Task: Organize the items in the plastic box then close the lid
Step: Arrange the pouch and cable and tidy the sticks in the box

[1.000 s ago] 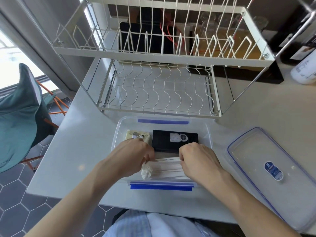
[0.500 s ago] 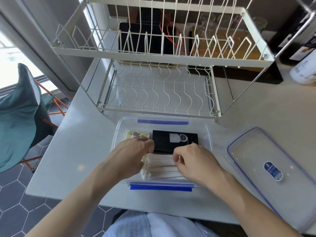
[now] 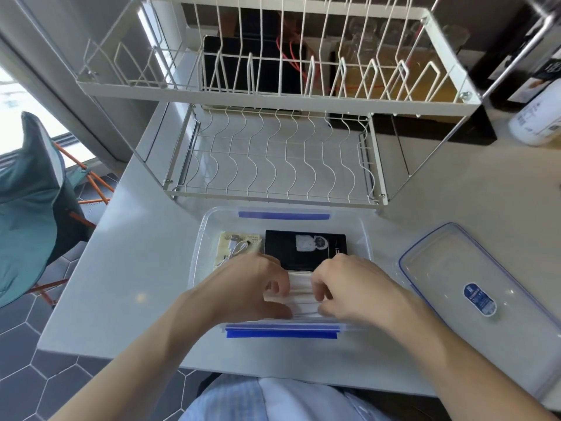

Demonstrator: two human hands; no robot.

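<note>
A clear plastic box with blue clips sits open on the white table, right in front of me. Inside, at the back, lie a black box with a white figure printed on it and a cream packet with a white cable. A stack of white face masks lies in the near half. My left hand and my right hand both rest on the masks, fingers curled onto them, hiding most of the stack. The clear lid with a blue rim lies to the right of the box.
A white two-tier wire dish rack stands just behind the box. A white bottle stands at the far right. A teal folding chair is beside the table on the left. The table's near edge is close to my body.
Both hands have moved closer together over the masks. The crumpled white end that stuck out at the left of the stack is now tucked under my left hand.
</note>
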